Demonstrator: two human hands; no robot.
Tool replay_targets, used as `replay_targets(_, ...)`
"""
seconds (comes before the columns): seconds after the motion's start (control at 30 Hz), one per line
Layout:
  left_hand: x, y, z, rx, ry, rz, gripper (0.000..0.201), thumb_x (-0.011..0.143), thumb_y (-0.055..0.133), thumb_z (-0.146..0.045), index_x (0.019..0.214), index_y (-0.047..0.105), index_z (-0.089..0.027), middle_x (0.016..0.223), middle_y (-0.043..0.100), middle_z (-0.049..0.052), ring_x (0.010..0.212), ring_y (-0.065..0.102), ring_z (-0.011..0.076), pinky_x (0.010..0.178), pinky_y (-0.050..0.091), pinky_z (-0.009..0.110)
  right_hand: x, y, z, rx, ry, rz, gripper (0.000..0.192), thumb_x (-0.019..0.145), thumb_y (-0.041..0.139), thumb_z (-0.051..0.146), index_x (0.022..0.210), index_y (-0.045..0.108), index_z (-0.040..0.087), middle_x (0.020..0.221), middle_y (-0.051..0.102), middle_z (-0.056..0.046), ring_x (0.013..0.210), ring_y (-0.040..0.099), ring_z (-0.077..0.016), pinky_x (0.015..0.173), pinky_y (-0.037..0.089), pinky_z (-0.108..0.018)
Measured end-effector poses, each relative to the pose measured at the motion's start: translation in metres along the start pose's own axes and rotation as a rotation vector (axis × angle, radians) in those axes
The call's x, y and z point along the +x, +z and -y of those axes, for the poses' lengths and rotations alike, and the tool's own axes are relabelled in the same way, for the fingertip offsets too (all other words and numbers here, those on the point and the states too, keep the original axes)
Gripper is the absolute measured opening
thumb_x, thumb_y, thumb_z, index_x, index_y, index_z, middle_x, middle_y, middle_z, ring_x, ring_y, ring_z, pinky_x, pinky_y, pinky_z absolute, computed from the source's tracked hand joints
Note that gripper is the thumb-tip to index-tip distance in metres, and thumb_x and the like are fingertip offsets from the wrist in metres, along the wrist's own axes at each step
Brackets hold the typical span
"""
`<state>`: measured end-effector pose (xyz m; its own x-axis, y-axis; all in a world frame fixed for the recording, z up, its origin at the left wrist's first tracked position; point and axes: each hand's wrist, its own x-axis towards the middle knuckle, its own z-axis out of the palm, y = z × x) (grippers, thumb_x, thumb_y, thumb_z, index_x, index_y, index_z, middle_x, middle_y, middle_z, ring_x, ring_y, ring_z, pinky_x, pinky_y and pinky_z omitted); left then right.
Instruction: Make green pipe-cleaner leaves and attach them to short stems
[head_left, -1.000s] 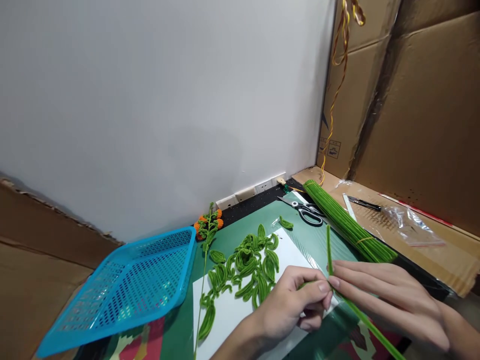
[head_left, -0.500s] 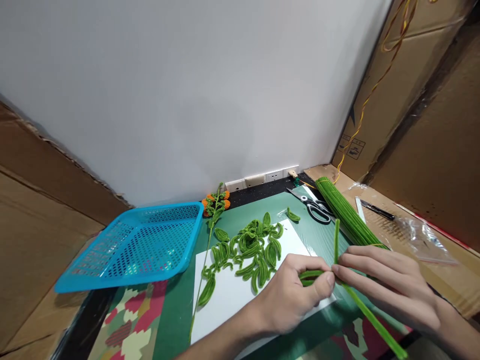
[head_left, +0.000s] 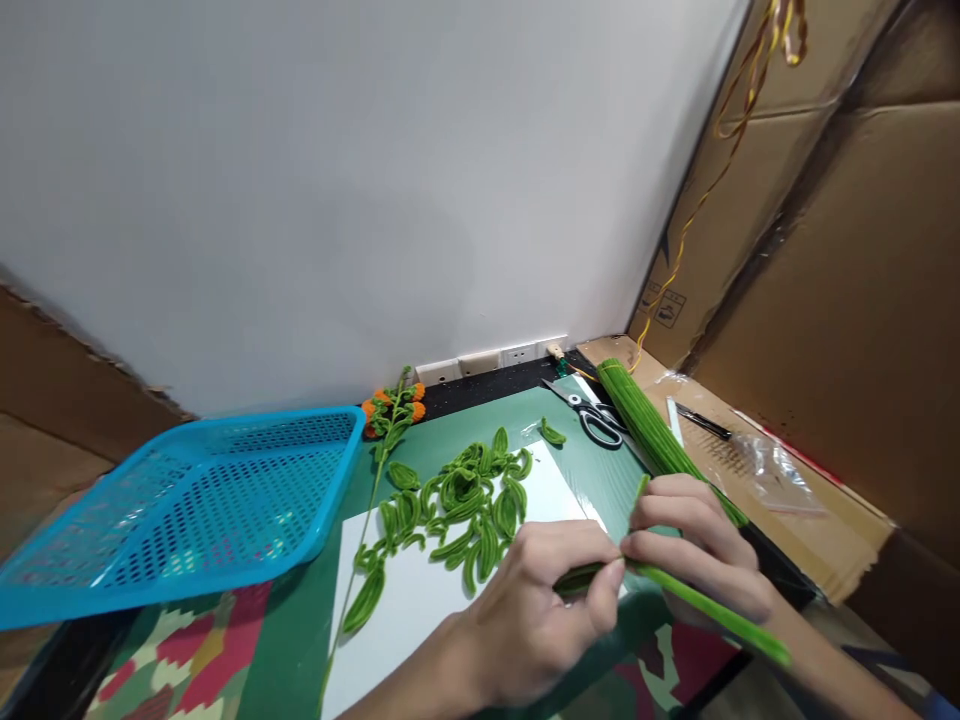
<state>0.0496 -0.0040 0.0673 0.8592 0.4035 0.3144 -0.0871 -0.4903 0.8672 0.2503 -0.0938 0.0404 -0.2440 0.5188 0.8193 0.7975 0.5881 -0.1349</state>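
Observation:
My left hand [head_left: 544, 605] is closed around a looped green pipe cleaner [head_left: 576, 580], mostly hidden by the fingers. Against its fingertips, my right hand [head_left: 697, 540] pinches the same green strand. One long end [head_left: 724, 610] runs out to the lower right beneath the right hand, and a short tip sticks up beside the index finger. On the white sheet [head_left: 442, 650] left of my hands lies a heap of green pipe-cleaner leaves [head_left: 469, 500]. A long stem with orange blossoms [head_left: 394, 405] stretches along the sheet's left side.
A blue perforated basket [head_left: 217, 500] stands on the left. Black-handled scissors [head_left: 596, 420] lie behind my hands, beside a thick bundle of green pipe cleaners [head_left: 652, 425]. Farther right are a black pen-like tool [head_left: 703, 421] and a clear plastic bag [head_left: 776, 475]. Cardboard walls flank the table.
The view has swung rightward, so everything sits farther left. My right fingers have curled in more over the strand, and its upright tip shows shorter. The left hand keeps its grip.

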Motion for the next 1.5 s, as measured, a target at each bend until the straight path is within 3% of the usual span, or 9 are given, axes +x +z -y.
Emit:
replay_targets(0.17,0.001,-0.007,0.016,0.449,0.364,0.023,0.023,0.099,0.046,-0.01,0.079,0.048,-0.021,0.07,0.049,-0.002,0.058,0.04,0.0128,0.054,0.031,0.03,0.011,0.01,0.0,0.335,0.102,0.006,0.02,0.102,0.048,0.01,0.1,0.066,0.018,0.083,0.069,-0.008,0.076,0.063,-0.0205,0.068,0.053,-0.035)
replay_targets(0.4,0.005,-0.016,0.028,1.022,0.691,0.048,0.026,0.102,0.046,-0.008,0.08,0.057,-0.018,0.069,0.053,0.001,0.058,0.047,0.0164,0.051,0.033,0.034,0.0,0.011,0.016,0.607,0.74,0.139,0.028,0.1,0.069,0.036,0.079,0.064,0.018,0.071,0.061,-0.001,0.065,0.055,-0.0142,0.059,0.044,-0.025)
replay_targets(0.53,0.005,-0.014,0.029,1.171,0.725,0.074,0.025,0.101,0.049,-0.008,0.079,0.057,-0.017,0.069,0.052,0.001,0.057,0.048,0.017,0.051,0.033,0.035,-0.002,0.015,0.007,0.926,1.104,0.233,0.046,0.084,0.084,0.056,0.076,0.067,0.015,0.064,0.059,0.001,0.057,0.05,-0.0111,0.051,0.039,-0.022)
replay_targets(0.67,0.004,-0.014,0.033,1.102,0.665,0.113,0.024,0.102,0.048,-0.008,0.082,0.058,-0.017,0.071,0.055,0.001,0.059,0.05,0.0167,0.053,0.035,0.034,0.0,0.02,0.002,1.159,1.242,0.291,0.055,0.078,0.088,0.063,0.07,0.069,0.012,0.059,0.06,0.0,0.051,0.047,-0.008,0.047,0.038,-0.019)
replay_targets(0.8,0.005,-0.018,0.029,0.693,0.304,0.153,0.024,0.103,0.046,-0.013,0.082,0.055,-0.019,0.074,0.056,-0.001,0.061,0.047,0.014,0.057,0.036,0.029,-0.001,0.016,0.005,0.957,1.086,0.215,0.043,0.092,0.077,0.053,0.079,0.072,0.013,0.063,0.065,-0.002,0.05,0.057,-0.0117,0.046,0.05,-0.022)
replay_targets(0.9,0.007,-0.021,0.019,0.381,0.08,0.141,0.026,0.104,0.048,-0.015,0.078,0.052,-0.019,0.071,0.05,-0.003,0.063,0.043,0.0117,0.061,0.035,0.026,-0.003,0.006,0.001,0.419,0.559,-0.001,0.012,0.101,0.067,0.021,0.099,0.076,0.015,0.088,0.077,-0.009,0.076,0.074,-0.0177,0.067,0.062,-0.027)
replay_targets(0.97,0.009,-0.022,0.013,0.242,0.002,0.141,0.026,0.104,0.049,-0.018,0.078,0.052,-0.019,0.071,0.047,-0.004,0.064,0.041,0.0109,0.063,0.033,0.025,-0.003,0.0,-0.005,0.211,0.105,0.031,0.022,0.1,0.06,0.008,0.115,0.076,0.013,0.1,0.079,-0.014,0.088,0.077,-0.0213,0.074,0.064,-0.031)
replay_targets(1.03,0.01,-0.024,0.008,0.158,-0.043,0.158,0.027,0.104,0.051,-0.021,0.077,0.051,-0.019,0.07,0.044,-0.004,0.065,0.039,0.0106,0.063,0.032,0.025,-0.001,-0.006,-0.011,0.141,-0.103,0.099,0.028,0.101,0.056,0.006,0.123,0.073,0.007,0.1,0.077,-0.018,0.091,0.077,-0.024,0.074,0.065,-0.034)
replay_targets(1.5,0.01,-0.022,0.002,-0.133,-0.129,0.279,0.03,0.103,0.054,-0.026,0.075,0.049,-0.018,0.068,0.04,-0.004,0.066,0.038,0.0104,0.064,0.034,0.024,0.01,-0.015,-0.001,0.147,-0.104,0.086,0.023,0.105,0.052,0.012,0.116,0.072,0.011,0.087,0.075,-0.011,0.078,0.07,-0.0194,0.065,0.057,-0.031)
